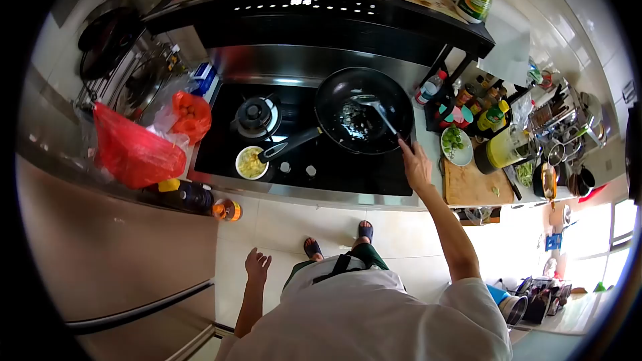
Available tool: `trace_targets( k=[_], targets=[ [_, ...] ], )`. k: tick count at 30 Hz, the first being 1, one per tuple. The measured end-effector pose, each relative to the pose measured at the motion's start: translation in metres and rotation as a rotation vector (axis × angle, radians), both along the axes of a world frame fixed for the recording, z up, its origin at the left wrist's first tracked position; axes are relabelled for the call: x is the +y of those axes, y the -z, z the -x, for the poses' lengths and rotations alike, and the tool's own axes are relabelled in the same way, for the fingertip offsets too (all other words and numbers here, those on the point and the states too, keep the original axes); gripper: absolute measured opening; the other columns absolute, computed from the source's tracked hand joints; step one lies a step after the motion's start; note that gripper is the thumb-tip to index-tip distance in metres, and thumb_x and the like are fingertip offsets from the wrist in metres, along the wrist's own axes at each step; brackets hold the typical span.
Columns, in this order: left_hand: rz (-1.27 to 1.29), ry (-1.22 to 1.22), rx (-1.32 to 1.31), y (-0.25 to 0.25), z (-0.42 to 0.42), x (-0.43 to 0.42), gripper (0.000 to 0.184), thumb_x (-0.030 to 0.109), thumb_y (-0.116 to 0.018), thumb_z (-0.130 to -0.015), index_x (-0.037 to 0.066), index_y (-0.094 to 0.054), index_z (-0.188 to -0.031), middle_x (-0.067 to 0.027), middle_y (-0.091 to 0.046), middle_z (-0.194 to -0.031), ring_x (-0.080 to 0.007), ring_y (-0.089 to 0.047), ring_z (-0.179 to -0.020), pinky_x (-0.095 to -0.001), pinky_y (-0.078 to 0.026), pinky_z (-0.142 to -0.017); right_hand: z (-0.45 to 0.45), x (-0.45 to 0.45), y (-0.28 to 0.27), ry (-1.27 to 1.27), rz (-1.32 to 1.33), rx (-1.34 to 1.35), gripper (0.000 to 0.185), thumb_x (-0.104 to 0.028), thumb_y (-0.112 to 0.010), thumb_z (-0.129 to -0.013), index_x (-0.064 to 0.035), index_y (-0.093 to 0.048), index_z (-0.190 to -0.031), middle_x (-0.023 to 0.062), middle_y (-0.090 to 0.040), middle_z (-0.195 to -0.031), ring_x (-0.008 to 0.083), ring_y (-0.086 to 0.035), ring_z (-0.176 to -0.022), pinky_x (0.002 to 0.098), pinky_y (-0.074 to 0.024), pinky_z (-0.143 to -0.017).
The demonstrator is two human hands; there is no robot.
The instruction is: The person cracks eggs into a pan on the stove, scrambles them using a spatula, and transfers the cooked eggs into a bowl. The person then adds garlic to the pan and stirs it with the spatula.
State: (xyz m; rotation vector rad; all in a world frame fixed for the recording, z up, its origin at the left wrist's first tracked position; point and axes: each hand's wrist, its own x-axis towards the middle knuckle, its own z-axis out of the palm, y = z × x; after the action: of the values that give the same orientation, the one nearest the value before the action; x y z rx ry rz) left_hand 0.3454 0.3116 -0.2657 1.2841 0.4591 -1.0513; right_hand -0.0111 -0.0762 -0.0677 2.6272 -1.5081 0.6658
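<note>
My right hand (417,164) is closed round the handle of a spatula (386,119), whose metal head rests inside a black wok (364,139). Shiny liquid with small bits lies in the bottom of the wok. The wok stands on the right part of the black stove, its handle (291,144) pointing left and down. Beside the end of that handle is a small white bowl (252,162) of yellow food. My left hand (258,265) hangs low over the floor, away from the stove, with its fingers apart and nothing held.
On the right, a plate of green pieces (456,146) sits by a wooden cutting board (468,184), a knife (512,182) and sauce bottles (493,115). Red plastic bags (137,150) lie left of the free burner (255,117). A shelf (321,10) with jars spans above the stove.
</note>
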Motion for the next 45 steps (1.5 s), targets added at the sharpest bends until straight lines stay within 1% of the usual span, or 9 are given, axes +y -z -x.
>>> trace_targets(
  k=[7, 12, 17, 24, 27, 29, 32, 35, 45],
  targets=[
    [-0.071, -0.013, -0.033, -0.002, 0.036, 0.001, 0.025, 0.023, -0.059, -0.089, 0.004, -0.05, -0.103, -0.0071, -0.046, -0.088, -0.0214, -0.048, -0.08, -0.043, -0.054, -0.081, 0.012, -0.023, 0.007, -0.075, -0.094, 0.123, 0.05, 0.001, -0.054, -0.082, -0.0177, -0.054, -0.128, 0.0104, -0.046, -0.099, 0.0261, -0.053, -0.091, 0.0388, -0.0512, -0.069],
    [-0.141, -0.017, -0.015, 0.013, 0.1, -0.017, 0.028, 0.024, -0.059, -0.088, 0.005, -0.051, -0.107, -0.0074, -0.046, -0.091, -0.0227, -0.047, -0.082, -0.0452, -0.054, -0.083, 0.042, -0.027, -0.013, -0.189, -0.263, 0.019, 0.065, -0.026, -0.066, -0.083, -0.0195, -0.037, -0.141, 0.0117, -0.047, -0.117, 0.0283, -0.053, -0.103, 0.0385, -0.0525, -0.075],
    [-0.211, 0.076, 0.01, 0.024, 0.175, -0.056, 0.034, 0.026, -0.06, -0.087, 0.005, -0.05, -0.112, -0.0087, -0.046, -0.094, -0.0247, -0.048, -0.086, -0.0468, -0.053, -0.085, 0.131, -0.015, 0.015, -0.127, -0.335, -0.173, 0.054, -0.026, -0.062, -0.086, -0.011, -0.043, -0.134, 0.0104, -0.052, -0.111, 0.0291, -0.055, -0.099, 0.04, -0.0514, -0.072],
    [-0.238, 0.336, -0.117, -0.013, 0.254, -0.129, 0.035, 0.026, -0.061, -0.088, 0.006, -0.05, -0.115, -0.0085, -0.051, -0.096, -0.0227, -0.055, -0.086, -0.0419, -0.056, -0.076, 0.298, -0.012, 0.124, 0.261, -0.596, -0.515, 0.035, -0.012, -0.062, -0.083, -0.0027, -0.055, -0.116, 0.0136, -0.058, -0.093, 0.0273, -0.058, -0.075, 0.0372, -0.0482, -0.064],
    [-0.206, 0.548, -0.211, -0.027, 0.276, -0.154, 0.033, 0.023, -0.058, -0.092, 0.007, -0.051, -0.12, -0.0074, -0.053, -0.096, -0.0192, -0.057, -0.084, -0.0353, -0.057, -0.073, 0.361, -0.029, 0.159, 0.532, -0.429, -0.55, 0.038, -0.014, -0.065, -0.082, -0.0024, -0.053, -0.116, 0.0123, -0.056, -0.094, 0.0255, -0.057, -0.075, 0.0363, -0.0468, -0.064],
    [-0.172, 0.653, -0.263, -0.038, 0.287, -0.169, 0.032, 0.021, -0.056, -0.093, 0.007, -0.051, -0.12, -0.0072, -0.053, -0.096, -0.0186, -0.058, -0.084, -0.035, -0.056, -0.073, 0.399, -0.039, 0.144, 0.84, -0.244, -0.416, 0.044, -0.019, -0.068, -0.08, -0.0036, -0.051, -0.117, 0.0136, -0.052, -0.102, 0.0283, -0.055, -0.089, 0.0392, -0.047, -0.072],
    [-0.154, 0.763, -0.317, -0.043, 0.295, -0.182, 0.031, 0.019, -0.054, -0.093, 0.006, -0.05, -0.122, -0.007, -0.053, -0.096, -0.018, -0.058, -0.083, -0.0349, -0.056, -0.073, 0.461, -0.055, 0.142, 0.948, -0.12, -0.23, 0.052, -0.025, -0.072, -0.077, -0.0065, -0.049, -0.12, 0.0153, -0.046, -0.111, 0.0319, -0.05, -0.103, 0.0419, -0.0458, -0.081],
    [-0.161, 0.808, -0.348, -0.047, 0.297, -0.187, 0.031, 0.018, -0.054, -0.093, 0.006, -0.05, -0.122, -0.0069, -0.053, -0.096, -0.0176, -0.058, -0.083, -0.035, -0.056, -0.074, 0.488, -0.063, 0.142, 1.022, -0.369, -0.21, 0.055, -0.031, -0.074, -0.074, -0.0076, -0.051, -0.117, 0.0167, -0.042, -0.117, 0.0357, -0.045, -0.109, 0.044, -0.0441, -0.087],
    [-0.16, 0.861, -0.391, -0.057, 0.316, -0.21, 0.03, 0.015, -0.053, -0.093, 0.006, -0.05, -0.121, -0.0067, -0.055, -0.096, -0.0162, -0.059, -0.081, -0.0333, -0.055, -0.074, 0.508, -0.074, 0.172, 0.797, -0.292, -0.374, 0.017, -0.012, -0.068, -0.075, -0.0026, -0.061, -0.088, 0.0178, -0.055, -0.092, 0.0365, -0.057, -0.082, 0.0428, -0.0469, -0.074]
  ],
)
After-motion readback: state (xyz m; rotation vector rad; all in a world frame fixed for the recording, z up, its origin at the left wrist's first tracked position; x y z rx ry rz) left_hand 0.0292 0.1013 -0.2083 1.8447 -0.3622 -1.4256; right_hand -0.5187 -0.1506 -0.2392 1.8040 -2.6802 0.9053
